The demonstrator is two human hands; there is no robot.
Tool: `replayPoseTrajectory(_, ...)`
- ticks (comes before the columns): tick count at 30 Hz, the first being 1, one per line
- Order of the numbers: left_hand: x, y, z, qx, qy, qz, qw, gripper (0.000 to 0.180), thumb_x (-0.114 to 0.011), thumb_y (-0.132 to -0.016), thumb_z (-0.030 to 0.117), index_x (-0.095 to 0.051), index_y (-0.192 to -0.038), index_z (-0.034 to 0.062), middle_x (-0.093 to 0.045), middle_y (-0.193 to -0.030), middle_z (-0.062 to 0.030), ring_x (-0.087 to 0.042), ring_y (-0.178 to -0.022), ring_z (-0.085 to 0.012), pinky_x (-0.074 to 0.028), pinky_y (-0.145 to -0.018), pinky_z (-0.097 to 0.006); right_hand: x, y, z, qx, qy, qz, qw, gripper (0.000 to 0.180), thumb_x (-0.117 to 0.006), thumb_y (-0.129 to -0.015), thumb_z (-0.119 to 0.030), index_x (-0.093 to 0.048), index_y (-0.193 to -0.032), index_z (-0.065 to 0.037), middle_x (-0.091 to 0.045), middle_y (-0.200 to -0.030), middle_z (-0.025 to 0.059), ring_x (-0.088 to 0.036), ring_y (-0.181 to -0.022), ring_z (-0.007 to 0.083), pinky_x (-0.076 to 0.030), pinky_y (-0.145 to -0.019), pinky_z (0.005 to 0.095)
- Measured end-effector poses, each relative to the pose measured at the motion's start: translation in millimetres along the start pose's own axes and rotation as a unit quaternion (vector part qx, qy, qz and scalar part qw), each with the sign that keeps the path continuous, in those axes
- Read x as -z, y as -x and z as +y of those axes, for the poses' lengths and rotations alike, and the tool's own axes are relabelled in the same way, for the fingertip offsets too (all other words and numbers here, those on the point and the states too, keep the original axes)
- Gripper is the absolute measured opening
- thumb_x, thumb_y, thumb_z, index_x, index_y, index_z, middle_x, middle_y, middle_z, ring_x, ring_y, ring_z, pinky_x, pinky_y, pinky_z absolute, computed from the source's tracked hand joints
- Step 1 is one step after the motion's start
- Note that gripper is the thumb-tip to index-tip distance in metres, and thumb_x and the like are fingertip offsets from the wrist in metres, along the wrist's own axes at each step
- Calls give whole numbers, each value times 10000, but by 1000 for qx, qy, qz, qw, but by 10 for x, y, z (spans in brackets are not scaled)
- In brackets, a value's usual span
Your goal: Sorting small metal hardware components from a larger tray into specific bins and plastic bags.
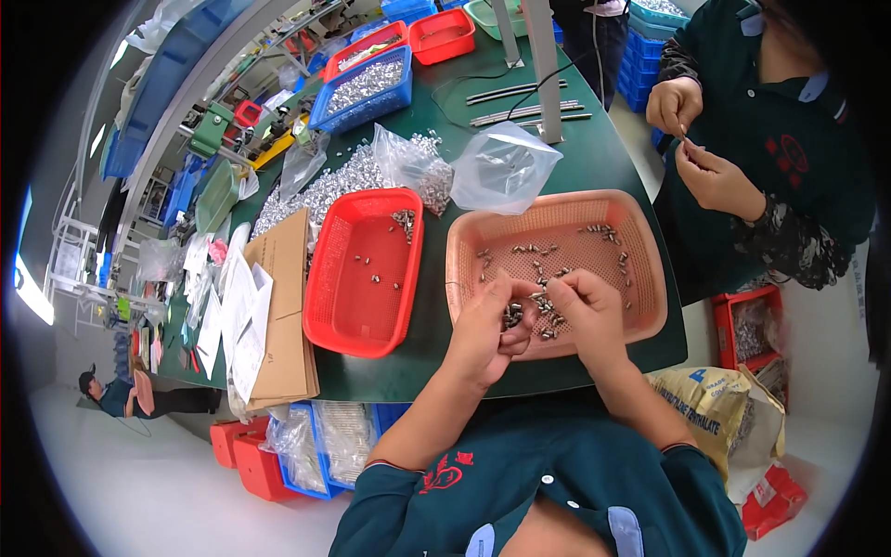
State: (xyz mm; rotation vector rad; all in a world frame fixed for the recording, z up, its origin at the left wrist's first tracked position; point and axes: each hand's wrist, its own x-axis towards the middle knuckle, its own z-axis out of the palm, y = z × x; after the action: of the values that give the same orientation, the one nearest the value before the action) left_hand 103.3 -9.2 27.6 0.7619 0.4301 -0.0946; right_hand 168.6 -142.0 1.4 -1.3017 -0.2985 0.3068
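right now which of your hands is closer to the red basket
Left. The left hand, cupping small metal parts, sits just right of the red basket. The right hand is farther off, over the pink basket.

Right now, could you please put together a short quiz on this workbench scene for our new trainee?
1. True or false: the left hand and the right hand are both over the pink basket.
2. Which lies to the person's left of the pink basket? A) a red basket B) a yellow bucket C) a wooden crate
3. Fill in: the left hand cups a cluster of small ______ parts.

Key:
1. True; both hands meet above its near edge.
2. A; the red basket holds only a few small parts.
3. Metal; more of them lie scattered in the pink basket.
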Motion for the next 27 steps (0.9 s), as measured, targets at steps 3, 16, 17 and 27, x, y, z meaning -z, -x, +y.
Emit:
replayPoseTrajectory(3,11,26,57,16,-3,27,999,317,-371,-971,266,-530,-1016,-4,-547,-767,-77,-326,-460,-65,-247,-398,-185,98,-26,-65,75,117,3,990,86,-631,-833,-91,-620,-772,-31,-509,-624,11,-466,-570,74,-362,-512,215)
replayPoseTrajectory(16,91,11,-65,53,103,-84,990,145,-418,-958,209,-470,-962,74,-525,-679,-86,-307,-401,-69,-231,-373,-190,50,54,-186,175,169,-16,970,74,-663,-773,-10,-594,-750,4,-501,-629,63,-479,-547,146,-372,-497,264)
replayPoseTrajectory(17,77,13,-72,53,102,-84,990,145,-418,-958,209,-470,-962,74,-525,-679,-86,-307,-401,-69,-231,-373,-190,37,51,-153,183,169,-13,968,80,-664,-778,-16,-593,-747,3,-504,-626,63,-479,-551,140,-371,-496,260)
replayPoseTrajectory(27,34,51,-123,-17,45,-74,996,126,-487,-941,226,-462,-928,103,-513,-635,-74,-316,-404,-69,-224,-373,-194,-25,70,-281,395,318,-18,862,81,-681,-719,-25,-602,-729,-10,-528,-615,76,-514,-559,230,-399,-522,303)
